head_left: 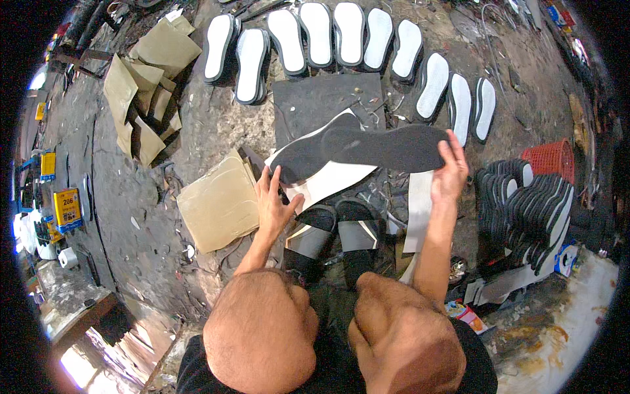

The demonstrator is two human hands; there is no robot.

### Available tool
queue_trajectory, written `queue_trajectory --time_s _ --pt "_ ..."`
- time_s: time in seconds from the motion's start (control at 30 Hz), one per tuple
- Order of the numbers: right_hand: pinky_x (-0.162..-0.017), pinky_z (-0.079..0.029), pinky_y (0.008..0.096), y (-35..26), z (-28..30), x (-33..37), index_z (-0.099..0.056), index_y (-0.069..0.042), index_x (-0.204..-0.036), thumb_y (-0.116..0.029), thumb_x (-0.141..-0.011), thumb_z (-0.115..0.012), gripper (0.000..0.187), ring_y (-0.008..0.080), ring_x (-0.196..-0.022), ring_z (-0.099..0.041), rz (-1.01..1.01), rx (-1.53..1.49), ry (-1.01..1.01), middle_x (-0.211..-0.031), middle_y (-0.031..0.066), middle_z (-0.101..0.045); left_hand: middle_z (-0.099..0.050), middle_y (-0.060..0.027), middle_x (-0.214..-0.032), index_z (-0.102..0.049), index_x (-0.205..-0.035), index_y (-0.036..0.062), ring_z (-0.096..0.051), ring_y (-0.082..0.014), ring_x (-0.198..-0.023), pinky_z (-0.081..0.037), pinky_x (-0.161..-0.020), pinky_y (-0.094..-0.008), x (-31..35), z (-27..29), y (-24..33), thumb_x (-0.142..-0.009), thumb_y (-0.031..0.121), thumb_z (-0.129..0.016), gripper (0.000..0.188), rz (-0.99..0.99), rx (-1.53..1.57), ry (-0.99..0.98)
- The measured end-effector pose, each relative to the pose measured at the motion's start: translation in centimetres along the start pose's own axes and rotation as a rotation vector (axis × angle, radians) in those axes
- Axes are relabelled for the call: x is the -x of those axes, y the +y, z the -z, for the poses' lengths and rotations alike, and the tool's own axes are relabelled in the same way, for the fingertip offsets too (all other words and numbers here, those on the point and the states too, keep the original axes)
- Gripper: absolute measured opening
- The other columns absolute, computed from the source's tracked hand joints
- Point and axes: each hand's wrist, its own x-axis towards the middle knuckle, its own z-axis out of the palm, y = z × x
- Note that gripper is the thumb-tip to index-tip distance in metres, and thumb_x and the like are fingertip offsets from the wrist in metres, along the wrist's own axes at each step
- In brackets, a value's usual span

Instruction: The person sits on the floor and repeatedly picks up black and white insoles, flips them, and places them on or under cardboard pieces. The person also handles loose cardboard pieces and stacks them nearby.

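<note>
My right hand (450, 172) grips the right end of a black shoe sole (394, 148), which lies nearly level across the middle. The sole's left part overlaps a second black sole (298, 157), tilted down to the left. Beside that one's lower left end, my left hand (275, 203) has its fingers spread and thumb apart; a fingertip meets the edge. Under both soles lies a white sheet piece (341, 178) with a curved edge. Another white strip (418, 210) lies below my right hand. A dark square board (328, 92) is partly covered behind them.
Several pairs of white-topped soles (318, 36) stand in an arc at the far side. Tan sheets (220, 200) lie left, with more cut pieces (147, 85) beyond. Stacked black soles (531, 203) and a red basket (551, 161) stand right. My sandalled feet (357, 226) are close below.
</note>
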Motion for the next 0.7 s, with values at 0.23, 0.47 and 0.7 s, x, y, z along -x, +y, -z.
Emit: queue_trajectory --time_s 0.23,0.47,0.7 --pt "-0.089 -0.05 0.0261 1.2 0.6 -1.4 -0.066 -0.001 -0.13 0.0 -0.087 -0.076 0.044 0.0127 -0.098 -0.066 -0.015 0.062 -0.009 -0.112 0.0065 -0.071 -0.056 -0.0238 -0.142 -0.056 -0.142 0.0065 -0.056 -0.0425 -0.125 -0.045 -0.11 -0.0421 -5.6 -2.2 -4.1 -0.086 0.0 -0.067 0.058 0.002 0.317 -0.076" --pt "-0.09 -0.052 0.0283 8.6 -0.6 1.1 -0.067 0.0 -0.129 -0.003 -0.088 -0.077 0.042 0.0145 -0.097 -0.067 -0.202 0.242 -0.22 -0.111 0.01 -0.073 -0.07 -0.0117 -0.112 -0.058 -0.136 -0.0032 -0.067 -0.017 -0.101 -0.055 -0.089 -0.0309 -2.3 -0.1 2.4 -0.088 0.009 -0.08 0.054 0.779 1.109 -0.277" --pt "-0.087 -0.054 0.0314 11.8 0.7 -0.2 -0.071 -0.004 -0.126 -0.008 -0.077 -0.086 0.051 0.0195 -0.102 -0.068 -0.254 0.591 -0.304 -0.121 0.0172 -0.07 -0.072 -0.0088 -0.103 -0.062 -0.129 -0.0043 -0.067 -0.0165 -0.088 -0.054 -0.076 -0.0294 -2.0 -1.3 0.0 -0.084 0.009 -0.082 0.051 0.783 0.868 -0.289"
